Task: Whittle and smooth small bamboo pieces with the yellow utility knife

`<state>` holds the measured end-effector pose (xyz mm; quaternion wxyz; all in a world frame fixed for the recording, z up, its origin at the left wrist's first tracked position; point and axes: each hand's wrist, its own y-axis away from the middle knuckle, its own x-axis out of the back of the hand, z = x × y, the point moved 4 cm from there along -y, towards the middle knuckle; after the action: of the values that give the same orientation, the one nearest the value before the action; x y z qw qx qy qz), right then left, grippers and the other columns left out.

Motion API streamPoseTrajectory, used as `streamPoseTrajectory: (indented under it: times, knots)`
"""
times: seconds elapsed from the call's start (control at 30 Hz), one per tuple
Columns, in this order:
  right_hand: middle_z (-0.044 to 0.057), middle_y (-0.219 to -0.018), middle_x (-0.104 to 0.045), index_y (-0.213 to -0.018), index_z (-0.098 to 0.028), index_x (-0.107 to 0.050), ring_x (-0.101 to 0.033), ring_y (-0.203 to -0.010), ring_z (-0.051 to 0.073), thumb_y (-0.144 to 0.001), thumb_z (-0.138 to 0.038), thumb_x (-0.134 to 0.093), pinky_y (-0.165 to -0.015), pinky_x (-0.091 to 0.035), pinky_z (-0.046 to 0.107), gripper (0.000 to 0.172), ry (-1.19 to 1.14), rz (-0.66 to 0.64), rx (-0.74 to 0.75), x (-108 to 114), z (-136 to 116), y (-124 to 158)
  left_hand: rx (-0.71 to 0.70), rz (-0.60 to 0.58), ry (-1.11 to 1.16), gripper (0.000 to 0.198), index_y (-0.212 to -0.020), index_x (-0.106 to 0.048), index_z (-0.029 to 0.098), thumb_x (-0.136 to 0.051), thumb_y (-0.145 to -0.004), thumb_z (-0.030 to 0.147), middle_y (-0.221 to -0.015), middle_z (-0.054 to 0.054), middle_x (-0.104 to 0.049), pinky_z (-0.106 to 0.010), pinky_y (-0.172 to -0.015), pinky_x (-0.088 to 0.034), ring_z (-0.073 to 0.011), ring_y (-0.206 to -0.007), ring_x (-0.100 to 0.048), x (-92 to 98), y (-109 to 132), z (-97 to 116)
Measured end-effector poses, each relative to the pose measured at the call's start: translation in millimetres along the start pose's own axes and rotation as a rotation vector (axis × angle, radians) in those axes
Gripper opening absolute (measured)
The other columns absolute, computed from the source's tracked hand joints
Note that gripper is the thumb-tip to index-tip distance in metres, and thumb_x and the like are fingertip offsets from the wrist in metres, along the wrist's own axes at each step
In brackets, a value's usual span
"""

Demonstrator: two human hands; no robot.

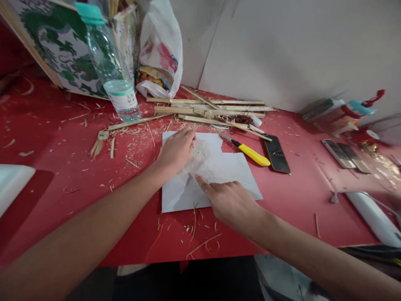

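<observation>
A white sheet of paper [230,171] with a notched upper edge lies on the red table. Its middle carries a greyish smudge and small crumbs. My left hand [177,152] rests on the upper left of the sheet, fingers curled in; whatever may be under them is hidden. My right hand [233,202] reaches in from the lower right. Its index finger is stretched out with the tip on the smudged area, and the other fingers are folded. Just beyond the sheet's upper right lies a yellow-handled knife [253,154].
Bamboo strips [206,109] lie piled along the wall. A water bottle [117,79] stands at the back left beside a plastic bag [164,50] and a dragon picture [62,50]. A black phone [277,154] lies right of the knife. Shavings litter the red table [125,234].
</observation>
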<state>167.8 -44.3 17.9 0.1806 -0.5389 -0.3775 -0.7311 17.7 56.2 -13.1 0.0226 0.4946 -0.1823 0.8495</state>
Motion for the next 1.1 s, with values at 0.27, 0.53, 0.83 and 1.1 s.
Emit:
streamPoseTrajectory:
  times: [0.27,0.53,0.83,1.1]
  knots:
    - [0.005,-0.087,-0.076,-0.157,-0.014,-0.028,-0.069,-0.067,0.020,-0.080,-0.002,-0.044,-0.049,-0.029,0.032,0.079,-0.101,0.005,-0.093,6.0,-1.7,-5.6,-0.001,0.007,-0.025,0.014,-0.100,-0.059,0.021,-0.046,-0.097,0.017,-0.103,-0.006,-0.067,-0.035,-0.083,-0.047,-0.0218,-0.095,-0.062,-1.0,0.3,-0.5]
    - [0.009,-0.085,-0.075,-0.153,-0.008,-0.035,-0.070,-0.067,0.024,-0.084,-0.002,-0.041,-0.048,-0.032,0.033,0.070,-0.094,0.054,-0.106,9.9,-6.6,-7.4,0.001,-0.014,-0.022,0.013,-0.099,-0.059,0.022,-0.048,-0.096,0.017,-0.104,-0.006,-0.067,-0.036,-0.085,-0.048,-0.0228,-0.098,-0.062,-1.1,-0.7,0.6]
    - [0.010,-0.083,-0.075,-0.154,-0.006,-0.033,-0.070,-0.068,0.023,-0.084,-0.002,-0.045,-0.049,-0.035,0.033,0.071,-0.083,0.049,-0.110,8.4,-9.5,-8.2,-0.009,-0.012,-0.009,0.014,-0.099,-0.059,0.022,-0.047,-0.096,0.016,-0.105,-0.007,-0.066,-0.036,-0.088,-0.047,-0.0229,-0.100,-0.061,-2.9,-0.5,-0.9]
    - [0.008,-0.079,-0.073,-0.154,-0.005,-0.031,-0.069,-0.063,0.021,-0.080,-0.001,-0.050,-0.049,-0.035,0.031,0.077,-0.068,0.013,-0.111,7.4,-18.3,-2.8,-0.015,-0.006,0.009,0.014,-0.101,-0.059,0.021,-0.047,-0.096,0.016,-0.105,-0.008,-0.066,-0.038,-0.088,-0.048,-0.0236,-0.100,-0.061,-1.3,0.1,-0.3]
